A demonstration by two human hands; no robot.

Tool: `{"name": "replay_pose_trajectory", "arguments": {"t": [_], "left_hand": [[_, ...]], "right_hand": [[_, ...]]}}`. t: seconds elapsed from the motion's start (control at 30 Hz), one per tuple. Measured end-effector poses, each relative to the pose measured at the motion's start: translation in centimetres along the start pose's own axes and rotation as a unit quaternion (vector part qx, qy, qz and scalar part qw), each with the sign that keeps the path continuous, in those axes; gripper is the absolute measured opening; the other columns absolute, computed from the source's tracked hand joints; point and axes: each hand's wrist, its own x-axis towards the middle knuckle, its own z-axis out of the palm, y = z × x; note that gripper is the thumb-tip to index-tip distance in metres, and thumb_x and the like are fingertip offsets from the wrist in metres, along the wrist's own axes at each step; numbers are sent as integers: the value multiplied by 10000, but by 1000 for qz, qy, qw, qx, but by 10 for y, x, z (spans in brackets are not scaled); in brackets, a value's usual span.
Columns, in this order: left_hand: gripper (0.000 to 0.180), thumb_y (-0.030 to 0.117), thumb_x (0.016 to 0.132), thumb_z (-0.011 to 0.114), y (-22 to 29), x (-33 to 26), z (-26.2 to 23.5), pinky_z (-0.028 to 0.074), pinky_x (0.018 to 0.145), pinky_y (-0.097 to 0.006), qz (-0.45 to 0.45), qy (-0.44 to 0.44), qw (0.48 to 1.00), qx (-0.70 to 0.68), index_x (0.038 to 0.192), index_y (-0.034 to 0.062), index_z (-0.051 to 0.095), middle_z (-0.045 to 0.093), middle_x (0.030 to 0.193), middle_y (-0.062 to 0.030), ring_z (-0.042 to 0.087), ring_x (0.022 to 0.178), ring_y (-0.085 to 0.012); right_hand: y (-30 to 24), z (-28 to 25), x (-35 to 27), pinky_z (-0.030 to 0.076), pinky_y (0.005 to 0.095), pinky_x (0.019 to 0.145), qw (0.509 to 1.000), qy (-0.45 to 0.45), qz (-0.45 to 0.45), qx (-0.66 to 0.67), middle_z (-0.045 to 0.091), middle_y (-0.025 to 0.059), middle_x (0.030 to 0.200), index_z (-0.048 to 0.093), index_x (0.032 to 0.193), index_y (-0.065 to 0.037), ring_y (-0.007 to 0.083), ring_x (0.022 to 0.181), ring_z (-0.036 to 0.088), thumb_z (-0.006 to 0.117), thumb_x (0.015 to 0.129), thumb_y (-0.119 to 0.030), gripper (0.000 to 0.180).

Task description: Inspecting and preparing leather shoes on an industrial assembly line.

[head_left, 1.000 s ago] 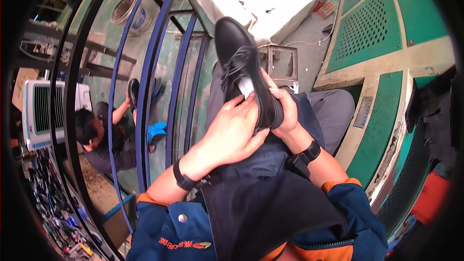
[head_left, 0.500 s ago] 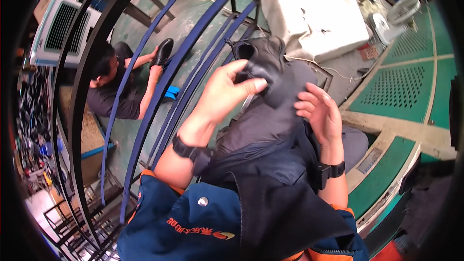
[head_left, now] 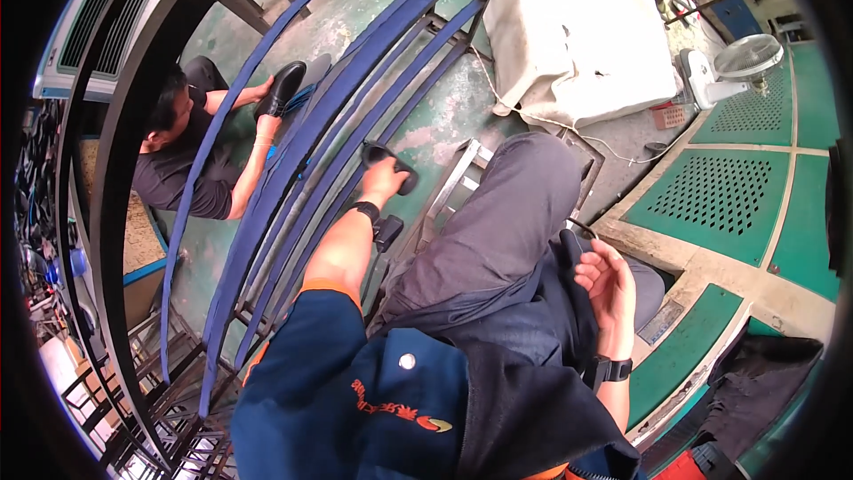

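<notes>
My left hand (head_left: 384, 181) reaches out to the left, its fingers wrapped round a black shoe (head_left: 405, 180). The shoe is beside the blue-covered rails (head_left: 313, 204) of a dark rack, its opening partly showing. My right hand (head_left: 609, 289) is by my right thigh, fingers loosely curled and the palm holding nothing I can see. A thin, dark curved strip (head_left: 582, 228) shows just beyond its fingertips; whether they touch it I cannot tell. Black straps with small boxes are round both wrists.
Left, beyond the rack, a seated person (head_left: 191, 138) holds a black shoe (head_left: 284, 89). A cloth-covered block (head_left: 586, 36) stands ahead. Right are a white fan (head_left: 746, 58) and green perforated panels (head_left: 711, 200). A pale metal frame (head_left: 458, 180) is beside my knee.
My left hand has swung from above my lap out to the left with a black shoe. The dark shoe bulk over my knee is gone from there. My right hand has dropped slightly.
</notes>
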Motion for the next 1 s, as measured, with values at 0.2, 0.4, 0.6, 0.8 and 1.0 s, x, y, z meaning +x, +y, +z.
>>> {"name": "replay_pose_trajectory", "arguments": {"t": [0.2,0.4,0.6,0.8,1.0], "left_hand": [[725,438,889,660,-70,-12,13,450,1034,-392,-96,-59,992,-56,1426,-7,461,589,1329,-219,576,1215,-340],[607,394,908,652,-25,-52,24,483,983,-353,-47,-205,954,-212,1337,-25,561,655,1246,-197,638,1137,-269],[399,242,935,639,103,-59,-56,519,909,-321,156,-41,950,-268,1258,8,627,713,1123,-118,674,1040,-188],[295,103,984,577,264,-107,-143,535,850,-288,343,-23,864,-369,1246,-24,626,698,1097,-120,668,974,-174],[219,18,929,549,326,-125,-118,495,732,-315,506,-20,846,-167,1111,-20,664,675,928,-115,624,803,-205]], "right_hand": [[1,5,8,607,355,749,999,17,11,-26,695,176,1006,563,1242,52,269,861,712,493,1006,-242,383],[-21,38,26,580,328,772,991,-54,4,-122,691,161,1025,559,1262,45,241,881,704,518,1001,-249,395],[-101,48,3,544,310,816,947,-66,-16,-313,705,107,1030,599,1280,-21,194,902,690,530,997,-226,357],[-177,-29,-89,545,300,840,940,-20,-119,-318,708,93,1070,604,1286,-49,165,940,690,563,998,-287,376],[-186,-168,-237,571,285,783,923,253,-238,-165,708,107,1066,631,1243,-41,180,894,705,551,988,-254,341]]}}
